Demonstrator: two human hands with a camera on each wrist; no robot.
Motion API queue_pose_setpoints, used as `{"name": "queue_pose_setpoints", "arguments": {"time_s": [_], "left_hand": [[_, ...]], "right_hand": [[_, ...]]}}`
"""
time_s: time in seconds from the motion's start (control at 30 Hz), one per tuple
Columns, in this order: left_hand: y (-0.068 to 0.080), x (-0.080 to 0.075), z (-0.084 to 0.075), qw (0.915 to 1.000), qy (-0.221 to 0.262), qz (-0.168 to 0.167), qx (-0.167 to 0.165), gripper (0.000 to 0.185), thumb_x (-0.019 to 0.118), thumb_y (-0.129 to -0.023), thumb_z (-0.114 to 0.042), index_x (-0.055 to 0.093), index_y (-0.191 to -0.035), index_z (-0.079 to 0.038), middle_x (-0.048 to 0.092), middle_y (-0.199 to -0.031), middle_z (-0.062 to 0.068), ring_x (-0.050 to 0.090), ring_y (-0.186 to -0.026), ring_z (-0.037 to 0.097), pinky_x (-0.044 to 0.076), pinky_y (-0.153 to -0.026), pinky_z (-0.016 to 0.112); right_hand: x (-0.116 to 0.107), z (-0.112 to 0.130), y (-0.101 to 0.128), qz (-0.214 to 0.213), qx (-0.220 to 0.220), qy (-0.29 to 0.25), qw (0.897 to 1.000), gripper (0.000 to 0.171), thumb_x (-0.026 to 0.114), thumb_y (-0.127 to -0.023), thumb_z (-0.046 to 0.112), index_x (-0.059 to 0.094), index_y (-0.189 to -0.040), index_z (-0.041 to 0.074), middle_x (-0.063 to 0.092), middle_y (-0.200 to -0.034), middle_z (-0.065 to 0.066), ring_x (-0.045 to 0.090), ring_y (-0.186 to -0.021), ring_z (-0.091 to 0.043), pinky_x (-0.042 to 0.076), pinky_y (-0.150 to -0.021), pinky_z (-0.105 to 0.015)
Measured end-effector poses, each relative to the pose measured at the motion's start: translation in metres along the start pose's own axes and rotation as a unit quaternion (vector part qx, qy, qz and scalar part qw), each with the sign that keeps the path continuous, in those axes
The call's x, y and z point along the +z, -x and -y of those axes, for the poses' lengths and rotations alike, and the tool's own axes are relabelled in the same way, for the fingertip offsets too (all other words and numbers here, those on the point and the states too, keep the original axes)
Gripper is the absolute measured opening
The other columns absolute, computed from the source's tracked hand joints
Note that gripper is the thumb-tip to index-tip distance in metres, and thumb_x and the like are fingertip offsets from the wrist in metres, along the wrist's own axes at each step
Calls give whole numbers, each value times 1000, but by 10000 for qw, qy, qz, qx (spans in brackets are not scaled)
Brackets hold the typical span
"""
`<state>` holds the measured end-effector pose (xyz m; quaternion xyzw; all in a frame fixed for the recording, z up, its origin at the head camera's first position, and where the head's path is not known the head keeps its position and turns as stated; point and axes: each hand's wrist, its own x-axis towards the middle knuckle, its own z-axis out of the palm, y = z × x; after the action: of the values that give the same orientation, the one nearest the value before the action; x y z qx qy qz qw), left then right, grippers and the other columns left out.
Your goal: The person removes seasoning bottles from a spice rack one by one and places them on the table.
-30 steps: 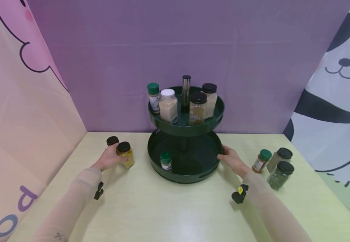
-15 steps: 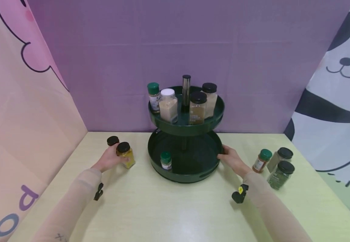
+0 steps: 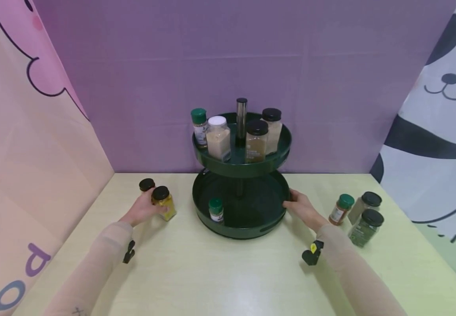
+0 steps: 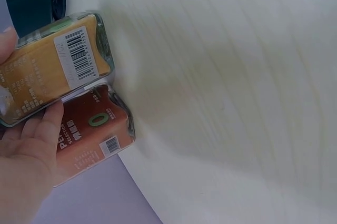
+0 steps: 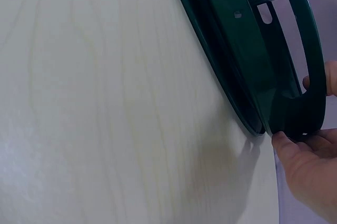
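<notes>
Left fingers (image 4: 51, 122) grip one yellow jar (image 4: 58, 66), right fingers (image 5: 288, 151) one two-tiered rack (image 3: 244, 233)

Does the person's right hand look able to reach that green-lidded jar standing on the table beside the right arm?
Probably yes: the right hand would first have to let go of the lower tray's rim, but the green-lidded jar looks close by, with nothing standing between them.
</notes>
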<state>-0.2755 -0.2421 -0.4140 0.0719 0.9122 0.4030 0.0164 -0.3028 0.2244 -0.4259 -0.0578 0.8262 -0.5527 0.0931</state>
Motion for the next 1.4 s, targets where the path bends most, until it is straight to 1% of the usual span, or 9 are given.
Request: {"name": "queue_pose_setpoints", "arguments": {"time_s": [0.3, 0.53, 0.8, 0.9, 1.0, 1.1, 1.2, 1.27, 1.4], "left_hand": [[1, -1, -3, 9999, 1, 43, -100, 62, 71, -77, -13, 38, -125, 10, 53, -121, 30, 49, -114, 42, 36, -101, 55], [1, -2, -5, 9994, 197, 97, -263, 68, 72, -77, -16, 36, -129, 8, 50, -125, 29, 45, -118, 41, 31, -104, 56], [0, -3, -5, 9990, 345, 116, -273, 73, 72, -78, -19, 32, -134, 8, 48, -128, 29, 43, -121, 42, 28, -105, 57], [0, -5, -8, 9991, 340, 102, -252, 75, 71, -78, -18, 30, -137, 5, 45, -130, 30, 43, -121, 42, 31, -105, 56], [-1, -8, -11, 9991, 361, 101, -184, 76, 69, -80, -18, 27, -140, 3, 41, -133, 31, 43, -121, 42, 36, -103, 52], [-2, -11, -15, 9988, 441, 142, -172, 75, 66, -82, -19, 26, -141, 2, 38, -138, 29, 44, -121, 40, 47, -93, 47], [-2, -14, -18, 9987, 448, 167, -192, 73, 65, -84, -21, 26, -142, 1, 37, -141, 23, 44, -122, 38, 49, -88, 43], [-3, -16, -19, 9988, 416, 176, -195, 74, 65, -84, -22, 26, -142, 0, 35, -143, 20, 42, -125, 38, 47, -92, 44], [-3, -21, -23, 9988, 412, 167, -221, 75, 64, -85, -24, 23, -143, 0, 33, -145, 20, 35, -130, 37, 35, -105, 49]], "right_hand": [[0, 0, -1, -3, 44, 22, 10000, 62, 45, -90, 1, 14, -142, -9, 24, -145, -30, 24, -135, -39, 23, -112, -48], [0, 0, -1, -25, 33, 13, 10000, 61, 44, -90, 1, 13, -142, -10, 23, -145, -30, 23, -135, -39, 22, -112, -48], [0, -3, -2, 0, -15, -69, 10000, 61, 44, -90, 0, 14, -142, -10, 23, -145, -31, 23, -135, -39, 22, -112, -48], [0, -3, -2, -17, -37, -42, 10000, 61, 44, -90, -1, 14, -142, -11, 24, -144, -31, 24, -135, -39, 22, -112, -47], [0, -2, -1, -18, -59, -26, 10000, 61, 44, -90, -1, 14, -142, -11, 24, -144, -31, 24, -134, -39, 22, -112, -47], [0, -2, 0, -1, -74, -46, 10000, 60, 44, -90, -1, 14, -141, -11, 23, -144, -31, 24, -134, -39, 22, -112, -48], [0, -2, 0, 14, -52, -57, 10000, 61, 44, -90, -1, 14, -142, -11, 23, -145, -31, 23, -135, -39, 22, -112, -48], [-1, -2, 0, 12, -19, -59, 10000, 61, 44, -90, 0, 14, -142, -10, 23, -145, -30, 23, -135, -39, 22, -112, -48], [0, -1, 0, 26, -1, -61, 10000, 61, 44, -90, 0, 13, -142, -10, 23, -145, -30, 23, -135, -39, 22, -112, -48]]}}
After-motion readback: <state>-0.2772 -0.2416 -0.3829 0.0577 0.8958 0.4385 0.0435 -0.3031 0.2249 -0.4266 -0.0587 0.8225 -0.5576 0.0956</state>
